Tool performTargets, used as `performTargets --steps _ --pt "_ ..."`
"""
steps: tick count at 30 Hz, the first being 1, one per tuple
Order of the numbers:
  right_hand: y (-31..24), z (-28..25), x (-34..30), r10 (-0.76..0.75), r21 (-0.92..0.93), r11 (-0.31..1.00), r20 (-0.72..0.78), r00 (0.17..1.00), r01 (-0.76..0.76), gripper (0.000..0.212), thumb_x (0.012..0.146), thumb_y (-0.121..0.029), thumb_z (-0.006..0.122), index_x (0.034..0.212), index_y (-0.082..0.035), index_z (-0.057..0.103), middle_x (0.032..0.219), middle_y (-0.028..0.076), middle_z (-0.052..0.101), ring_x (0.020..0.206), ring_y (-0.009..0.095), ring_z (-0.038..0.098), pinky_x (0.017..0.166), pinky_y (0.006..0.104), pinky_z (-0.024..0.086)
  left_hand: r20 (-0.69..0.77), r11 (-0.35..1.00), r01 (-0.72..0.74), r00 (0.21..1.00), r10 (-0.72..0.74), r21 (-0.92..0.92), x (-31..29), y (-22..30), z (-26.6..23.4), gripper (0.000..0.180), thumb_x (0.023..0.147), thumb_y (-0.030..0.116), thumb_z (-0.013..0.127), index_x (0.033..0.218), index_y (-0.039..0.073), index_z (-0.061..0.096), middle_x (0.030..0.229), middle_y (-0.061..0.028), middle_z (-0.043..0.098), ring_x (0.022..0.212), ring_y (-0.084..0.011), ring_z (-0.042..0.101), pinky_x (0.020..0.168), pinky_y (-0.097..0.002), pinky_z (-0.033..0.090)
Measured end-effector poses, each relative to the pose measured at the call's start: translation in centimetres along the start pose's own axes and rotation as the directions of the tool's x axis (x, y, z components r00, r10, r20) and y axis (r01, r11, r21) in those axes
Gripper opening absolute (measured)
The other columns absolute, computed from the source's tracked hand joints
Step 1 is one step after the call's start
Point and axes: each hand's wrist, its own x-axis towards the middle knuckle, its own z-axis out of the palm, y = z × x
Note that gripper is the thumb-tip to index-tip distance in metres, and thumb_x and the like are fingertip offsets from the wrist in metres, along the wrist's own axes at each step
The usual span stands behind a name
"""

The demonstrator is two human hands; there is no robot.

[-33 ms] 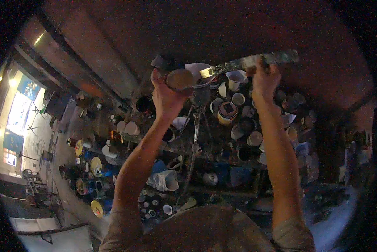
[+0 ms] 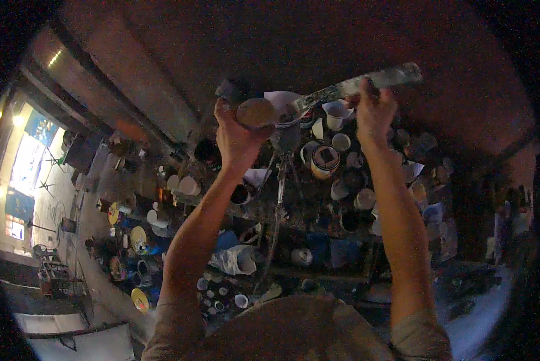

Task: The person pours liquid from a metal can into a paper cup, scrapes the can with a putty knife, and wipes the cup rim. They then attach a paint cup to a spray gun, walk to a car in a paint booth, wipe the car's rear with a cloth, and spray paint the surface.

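Note:
My left hand (image 2: 240,141) is closed around a cup (image 2: 256,112) with a dull brown round face; its contents cannot be made out. Just beyond those fingers is a dark grey object (image 2: 231,90), too dim to name. In my right hand (image 2: 375,114) is a long, flat, paint-stained stirring stick (image 2: 357,86). Its lower end reaches left to a white-lined pot (image 2: 286,111), close beside the cup. Under the pot, what looks like a spray gun (image 2: 285,159) stands with a hose hanging down.
A crowded bench lies below my arms. Several white cups (image 2: 337,114) and a tin with a yellowish side (image 2: 325,161) stand right of the pot. Lower down are a plastic-wrapped bucket (image 2: 243,260) and several small pots (image 2: 216,295). A bright window (image 2: 26,162) is at far left.
The stirring stick has tilted more steeply, its upper end rising and its lit lower tip dropping into shade at the pot. My right hand shifted slightly left; my left hand barely moved.

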Motion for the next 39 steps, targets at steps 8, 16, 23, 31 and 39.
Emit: performTargets --steps 8,16,23,31,39 --pt "-4.0 1.5 -1.4 -0.362 0.152 0.932 0.343 0.867 0.329 0.018 0.101 -0.020 0.066 0.106 -0.002 0.064 0.079 0.008 0.067 0.063 0.017 0.069 0.054 0.0348 0.053 0.060 0.949 -0.093 0.995 0.079 0.300 3.5 1.0 -1.3 0.128 0.061 0.025 0.096 0.155 -0.003 0.014 0.126 -0.0195 0.068 0.115 -0.0382 0.066 0.099 -0.0453 0.052" --pt "-4.6 2.0 -1.4 -0.273 0.172 0.960 0.389 0.880 0.222 0.015 0.090 -0.014 0.070 0.092 0.000 0.064 0.080 0.022 0.068 0.071 0.043 0.067 0.062 0.0489 0.052 0.166 0.844 -0.078 0.986 -0.013 0.531 5.6 2.4 -1.2 0.133 0.059 0.031 0.096 0.156 -0.003 0.011 0.122 -0.0199 0.069 0.115 -0.0389 0.066 0.099 -0.0456 0.053" --pt "-3.9 2.1 -0.3 -0.309 0.076 0.950 0.354 0.882 0.303 0.019 0.101 -0.021 0.066 0.103 -0.002 0.064 0.073 0.008 0.069 0.063 0.013 0.067 0.054 0.0314 0.052 0.213 0.828 -0.153 0.976 0.041 0.540 6.1 2.6 -1.5 0.133 0.056 0.030 0.096 0.157 -0.003 0.015 0.122 -0.0230 0.068 0.113 -0.0399 0.067 0.098 -0.0453 0.053" --pt "-3.3 2.2 0.7 -0.315 0.123 0.948 0.260 0.913 0.292 0.020 0.101 -0.022 0.067 0.102 -0.003 0.064 0.073 0.005 0.067 0.062 0.012 0.066 0.054 0.0297 0.050 0.283 0.815 -0.169 0.959 0.007 0.553 6.2 3.2 -1.8 0.129 0.058 0.024 0.095 0.156 -0.005 0.016 0.116 -0.0224 0.071 0.111 -0.0402 0.067 0.097 -0.0458 0.053" --pt "-3.0 2.1 0.9 -0.281 0.117 0.959 0.252 0.926 0.259 0.018 0.102 -0.021 0.066 0.100 -0.004 0.064 0.070 0.004 0.066 0.060 0.010 0.063 0.053 0.0286 0.049 0.309 0.779 -0.249 0.948 0.075 0.575 6.5 2.7 -1.7 0.126 0.059 0.025 0.094 0.154 -0.008 0.017 0.114 -0.0212 0.072 0.111 -0.0409 0.066 0.101 -0.0475 0.048"
